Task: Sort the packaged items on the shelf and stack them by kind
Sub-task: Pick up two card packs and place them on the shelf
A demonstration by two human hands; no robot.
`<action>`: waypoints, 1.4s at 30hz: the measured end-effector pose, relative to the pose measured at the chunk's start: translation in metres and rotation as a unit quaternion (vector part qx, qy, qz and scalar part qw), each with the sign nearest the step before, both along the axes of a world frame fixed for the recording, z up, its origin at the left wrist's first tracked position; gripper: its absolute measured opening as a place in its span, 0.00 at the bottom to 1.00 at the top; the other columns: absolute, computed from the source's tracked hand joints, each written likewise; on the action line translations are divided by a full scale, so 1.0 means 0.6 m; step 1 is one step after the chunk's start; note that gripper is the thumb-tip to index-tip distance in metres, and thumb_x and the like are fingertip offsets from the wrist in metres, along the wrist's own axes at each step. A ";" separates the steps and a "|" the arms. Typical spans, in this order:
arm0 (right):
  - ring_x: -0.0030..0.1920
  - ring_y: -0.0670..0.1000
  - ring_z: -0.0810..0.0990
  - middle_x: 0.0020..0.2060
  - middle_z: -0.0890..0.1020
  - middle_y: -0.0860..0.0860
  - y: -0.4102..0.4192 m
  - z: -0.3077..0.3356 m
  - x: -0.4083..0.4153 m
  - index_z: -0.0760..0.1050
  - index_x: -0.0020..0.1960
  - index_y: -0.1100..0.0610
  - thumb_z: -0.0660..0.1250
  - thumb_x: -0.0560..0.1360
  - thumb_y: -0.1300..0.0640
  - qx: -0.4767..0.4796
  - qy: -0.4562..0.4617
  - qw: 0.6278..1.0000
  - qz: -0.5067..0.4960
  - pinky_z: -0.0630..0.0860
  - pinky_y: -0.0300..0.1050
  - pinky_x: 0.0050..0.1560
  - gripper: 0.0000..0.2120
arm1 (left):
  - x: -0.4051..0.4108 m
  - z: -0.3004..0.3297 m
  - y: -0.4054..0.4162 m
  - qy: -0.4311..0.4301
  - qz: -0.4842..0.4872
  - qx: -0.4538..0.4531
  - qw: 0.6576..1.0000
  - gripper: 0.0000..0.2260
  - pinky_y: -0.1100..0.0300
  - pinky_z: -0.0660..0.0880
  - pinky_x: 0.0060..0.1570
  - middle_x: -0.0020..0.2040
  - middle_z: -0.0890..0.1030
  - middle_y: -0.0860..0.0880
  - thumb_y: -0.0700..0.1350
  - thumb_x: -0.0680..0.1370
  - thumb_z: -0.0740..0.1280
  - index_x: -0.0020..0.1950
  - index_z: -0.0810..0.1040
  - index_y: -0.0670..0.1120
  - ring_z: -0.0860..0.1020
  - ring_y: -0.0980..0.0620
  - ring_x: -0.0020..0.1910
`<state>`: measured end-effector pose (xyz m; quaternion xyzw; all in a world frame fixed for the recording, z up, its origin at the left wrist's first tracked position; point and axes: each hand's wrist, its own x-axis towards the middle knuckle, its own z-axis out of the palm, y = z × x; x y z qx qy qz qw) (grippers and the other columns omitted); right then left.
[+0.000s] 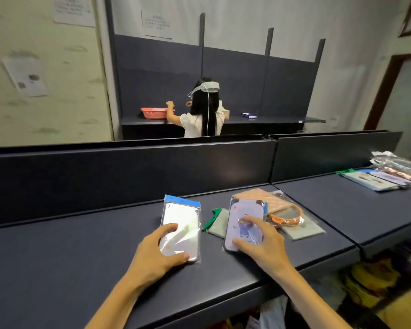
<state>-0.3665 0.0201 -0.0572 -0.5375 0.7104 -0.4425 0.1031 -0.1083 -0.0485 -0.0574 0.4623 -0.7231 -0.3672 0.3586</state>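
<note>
Here the left hand [157, 248] grips a clear-bagged phone case [181, 227] on the shelf [81, 252]; just right of it, the right hand [261, 241] grips a lilac cartoon case [243, 222].

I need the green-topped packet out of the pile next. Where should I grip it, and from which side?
Take the green-topped packet by its green header, coming from the left. That end sticks out into the bare gap between the two phone-case packets, while its right side seems tucked under the purple phone-case packet that the right hand holds. Pinch the header and slide it leftward.
</note>
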 end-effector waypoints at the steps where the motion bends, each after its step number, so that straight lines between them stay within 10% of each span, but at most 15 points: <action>1: 0.56 0.45 0.75 0.53 0.78 0.39 0.003 0.001 0.004 0.71 0.52 0.32 0.71 0.58 0.33 -0.003 -0.005 1.000 -0.003 0.72 0.55 0.60 0.24 | 0.001 0.001 0.003 0.008 -0.001 -0.002 1.000 0.29 0.64 0.71 0.51 0.57 0.77 0.58 0.50 0.63 0.80 0.61 0.74 0.60 0.76 0.57 0.53; 8: 0.56 0.48 0.77 0.54 0.78 0.45 0.016 0.009 0.021 0.77 0.57 0.44 0.74 0.68 0.48 -0.012 -0.059 0.998 -0.032 0.78 0.49 0.54 0.18 | -0.002 0.021 0.021 0.106 0.009 0.011 0.994 0.20 0.73 0.73 0.34 0.47 0.79 0.59 0.40 0.66 0.78 0.49 0.78 0.61 0.79 0.56 0.46; 12: 0.56 0.47 0.75 0.56 0.75 0.46 0.034 0.032 0.024 0.75 0.63 0.50 0.70 0.72 0.60 0.013 -0.107 0.994 -0.023 0.73 0.27 0.40 0.20 | -0.016 0.032 0.029 0.150 0.010 0.041 0.988 0.16 0.75 0.72 0.32 0.46 0.81 0.56 0.38 0.69 0.76 0.53 0.81 0.52 0.80 0.60 0.38; 33: 0.46 0.45 0.80 0.50 0.79 0.49 0.355 0.109 -0.354 0.76 0.59 0.53 0.71 0.72 0.64 -0.044 -0.183 0.981 -0.054 0.78 0.32 0.35 0.18 | -0.374 0.080 0.235 0.166 -0.021 0.017 0.986 0.15 0.66 0.75 0.43 0.49 0.83 0.48 0.39 0.69 0.75 0.55 0.81 0.49 0.80 0.52 0.44; 42: 0.47 0.46 0.80 0.55 0.80 0.54 0.414 0.092 -0.521 0.76 0.63 0.55 0.71 0.73 0.64 -0.041 -0.195 0.977 -0.071 0.75 0.31 0.31 0.20 | -0.535 0.071 0.285 0.140 -0.056 0.019 0.988 0.16 0.73 0.72 0.39 0.50 0.80 0.52 0.40 0.71 0.73 0.58 0.80 0.48 0.76 0.64 0.43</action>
